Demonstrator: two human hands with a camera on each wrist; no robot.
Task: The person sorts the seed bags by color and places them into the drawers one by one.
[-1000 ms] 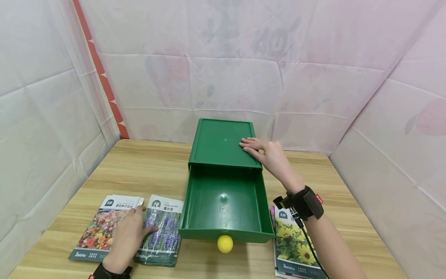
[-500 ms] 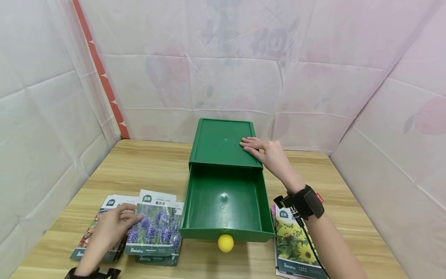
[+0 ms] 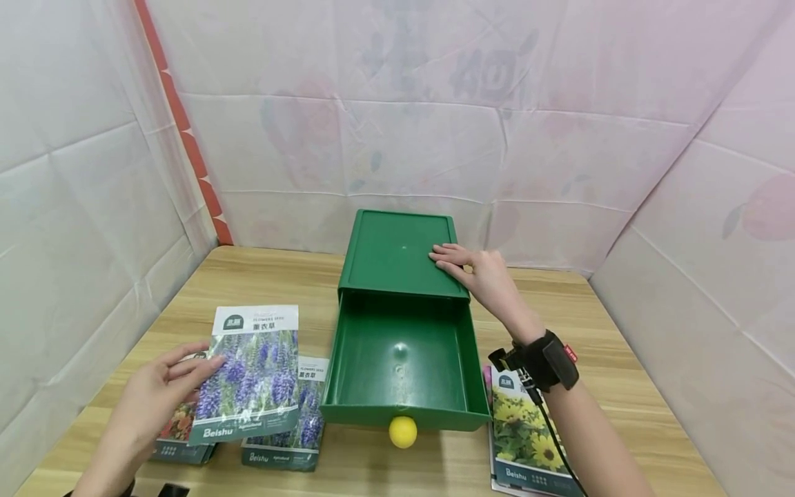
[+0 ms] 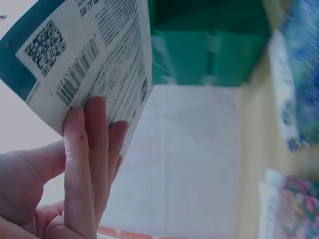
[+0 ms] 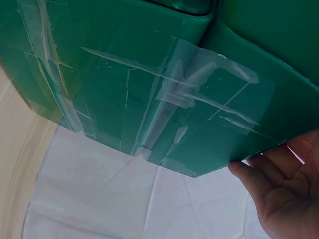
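Pinching the seed packet [image 3: 248, 373] in my left hand [image 3: 145, 400], I'd keep it level over the open drawer [image 3: 400, 373] while my flat right hand [image 3: 484, 276] steadies the box [image 3: 391, 252].

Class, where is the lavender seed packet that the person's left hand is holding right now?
In the head view the lavender seed packet is held up by the left hand, left of the open green drawer, above the other packets on the table.
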